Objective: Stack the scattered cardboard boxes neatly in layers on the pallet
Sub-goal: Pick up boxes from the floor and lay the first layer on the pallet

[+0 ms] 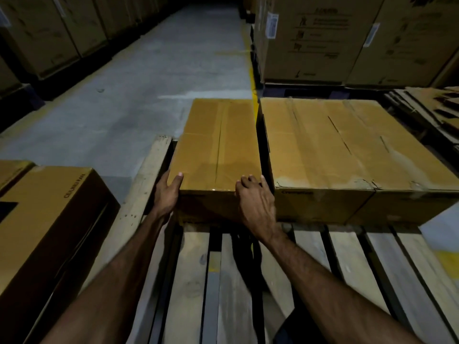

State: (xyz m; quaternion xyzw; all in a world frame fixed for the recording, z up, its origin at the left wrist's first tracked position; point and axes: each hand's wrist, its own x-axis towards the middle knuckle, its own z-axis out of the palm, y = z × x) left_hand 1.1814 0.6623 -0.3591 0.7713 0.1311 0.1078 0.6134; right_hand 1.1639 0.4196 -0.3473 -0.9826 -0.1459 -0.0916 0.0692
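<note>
A taped brown cardboard box (218,145) lies on the wooden pallet (347,256) at its far left part. My left hand (166,192) holds the box's near left corner, thumb on top. My right hand (255,202) grips the near right corner, fingers curled over the top edge. To its right, a narrow gap away, stand two more brown boxes (342,150) side by side on the pallet, their near top edge torn. Bare slats fill the pallet's near half.
A box printed "CEILING FAN" (49,219) sits on the floor at the left, beside the pallet. Tall stacked cartons (335,38) rise behind on the right and along the left aisle wall (44,33). Flattened cardboard (427,105) lies far right. Grey concrete floor (149,78) runs ahead.
</note>
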